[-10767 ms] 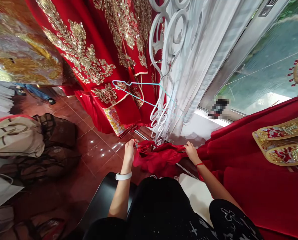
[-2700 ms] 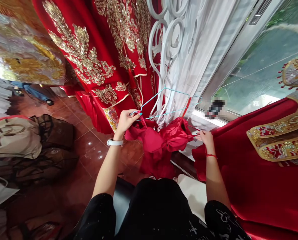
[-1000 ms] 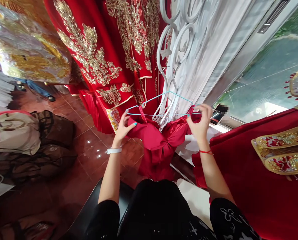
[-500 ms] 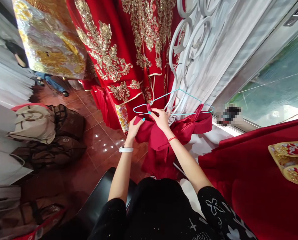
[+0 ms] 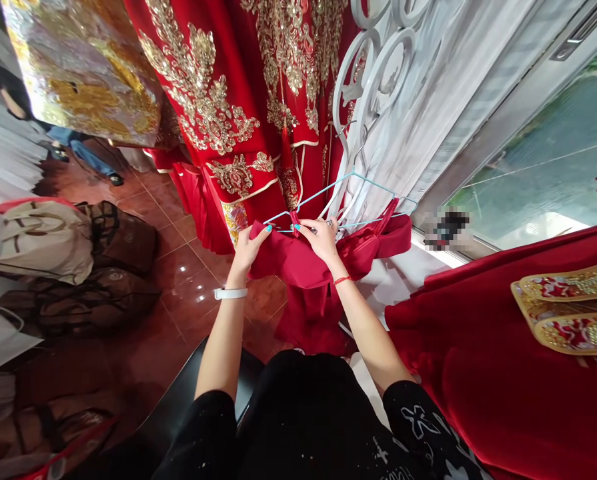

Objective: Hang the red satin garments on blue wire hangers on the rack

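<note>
A plain dark-red dress (image 5: 303, 264) hangs by its straps from a thin light-blue hanger (image 5: 325, 189) in front of me. My left hand (image 5: 249, 248) pinches the dress's top edge at its left corner, thumb uppermost. My right hand (image 5: 319, 238) grips the dress near the base of its left strap (image 5: 294, 219), close to the hanger's lower bar. The right strap (image 5: 387, 215) slants up to the hanger's other end. The fingers beneath the cloth are hidden.
Red gowns with gold embroidery (image 5: 218, 120) hang beyond, beside a white scrolled metal rack (image 5: 348, 100). Brown bags (image 5: 118, 240) lie on the tiled floor at left, where a person's legs (image 5: 81, 150) show. A black chair (image 5: 193, 380) stands near me; red cloth (image 5: 458, 313) spreads at right.
My left hand has moved left along the top edge, drawing the cloth out flatter. The right hand stays by the left strap. The whole view has shifted slightly.
</note>
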The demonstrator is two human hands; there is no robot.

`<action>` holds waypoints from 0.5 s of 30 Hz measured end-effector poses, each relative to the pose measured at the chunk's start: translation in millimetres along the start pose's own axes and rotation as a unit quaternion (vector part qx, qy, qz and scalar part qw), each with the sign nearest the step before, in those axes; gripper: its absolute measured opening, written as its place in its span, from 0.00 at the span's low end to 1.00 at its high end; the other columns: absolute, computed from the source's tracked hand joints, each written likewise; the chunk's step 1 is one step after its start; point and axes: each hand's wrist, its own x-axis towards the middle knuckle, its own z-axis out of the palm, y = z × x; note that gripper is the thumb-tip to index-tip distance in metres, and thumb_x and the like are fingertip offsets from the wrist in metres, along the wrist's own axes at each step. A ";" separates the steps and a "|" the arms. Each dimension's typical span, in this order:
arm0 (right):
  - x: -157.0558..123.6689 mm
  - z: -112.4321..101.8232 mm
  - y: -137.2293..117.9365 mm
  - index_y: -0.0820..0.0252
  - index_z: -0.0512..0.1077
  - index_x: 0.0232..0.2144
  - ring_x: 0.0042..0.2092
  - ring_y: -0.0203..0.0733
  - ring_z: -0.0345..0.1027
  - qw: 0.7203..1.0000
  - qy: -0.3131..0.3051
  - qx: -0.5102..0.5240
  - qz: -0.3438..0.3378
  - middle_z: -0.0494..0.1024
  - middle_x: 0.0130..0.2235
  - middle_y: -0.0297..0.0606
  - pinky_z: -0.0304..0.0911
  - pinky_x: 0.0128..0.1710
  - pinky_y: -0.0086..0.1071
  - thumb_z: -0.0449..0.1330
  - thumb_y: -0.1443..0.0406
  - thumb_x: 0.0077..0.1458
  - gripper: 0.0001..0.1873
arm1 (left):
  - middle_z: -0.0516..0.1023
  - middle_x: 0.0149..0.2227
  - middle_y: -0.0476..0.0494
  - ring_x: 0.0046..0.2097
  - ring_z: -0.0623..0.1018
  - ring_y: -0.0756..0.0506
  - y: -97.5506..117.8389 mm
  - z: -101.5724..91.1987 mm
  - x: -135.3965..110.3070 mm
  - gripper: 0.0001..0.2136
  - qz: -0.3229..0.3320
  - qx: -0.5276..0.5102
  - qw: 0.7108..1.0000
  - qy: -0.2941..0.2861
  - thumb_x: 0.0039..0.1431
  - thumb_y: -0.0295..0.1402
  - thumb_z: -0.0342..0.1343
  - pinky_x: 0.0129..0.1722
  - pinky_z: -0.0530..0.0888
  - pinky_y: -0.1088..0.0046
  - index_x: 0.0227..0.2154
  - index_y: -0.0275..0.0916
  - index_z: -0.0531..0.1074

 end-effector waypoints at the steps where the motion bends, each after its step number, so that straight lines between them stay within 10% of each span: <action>1: -1.0 -0.7 -0.9 0.48 0.85 0.41 0.46 0.46 0.75 1.000 -0.001 -0.007 0.003 0.86 0.41 0.34 0.43 0.69 0.51 0.63 0.57 0.66 0.10 | 0.73 0.24 0.50 0.26 0.70 0.51 8.9 -1.0 3.7 0.24 0.013 0.021 1.000 -0.019 0.48 0.54 0.70 0.26 0.67 0.75 0.26 0.37 0.71; 9: 3.1 -4.1 0.1 0.53 0.86 0.38 0.46 0.51 0.78 0.999 -0.021 0.019 0.023 0.88 0.39 0.37 0.56 0.61 0.51 0.61 0.67 0.63 0.12 | 0.70 0.23 0.50 0.28 0.66 0.49 76.4 35.7 36.9 0.19 0.126 0.268 0.932 -0.211 0.54 0.48 0.68 0.30 0.61 0.72 0.23 0.38 0.72; 15: -14.6 -24.0 0.2 0.56 0.83 0.45 0.50 0.48 0.79 0.978 0.007 0.204 -0.036 0.86 0.47 0.41 0.71 0.55 0.42 0.61 0.63 0.58 0.15 | 0.78 0.30 0.46 0.32 0.72 0.45 71.5 48.9 35.8 0.12 0.125 0.257 0.937 -0.202 0.55 0.41 0.69 0.36 0.66 0.71 0.31 0.37 0.77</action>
